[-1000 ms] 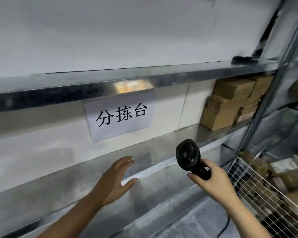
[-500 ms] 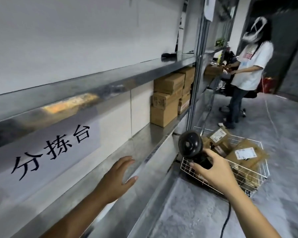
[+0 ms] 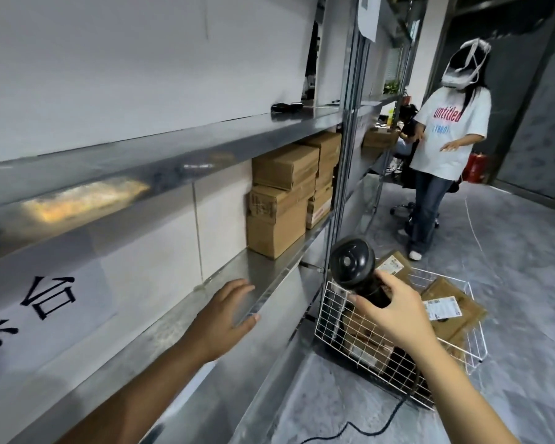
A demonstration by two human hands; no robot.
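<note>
Lower right of frame: right hand (image 3: 398,315) grips scanner (image 3: 354,267); left hand (image 3: 225,318) flat, released. Aim squarely at basket (image 3: 334,318) labels.

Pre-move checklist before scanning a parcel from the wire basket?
1. Grip on scanner: ok, right hand curls round its handle.
2. Free left hand: ok, open, holding nothing, over the shelf.
3. Exposed labels: ok, two parcels in the wire basket show labels face up.
4. Aim at a label: cannot tell.
5. Snag-free cable: cannot tell, it runs along the floor beside the basket.
6. Room from bystander: ok, standing beyond the basket.
</note>
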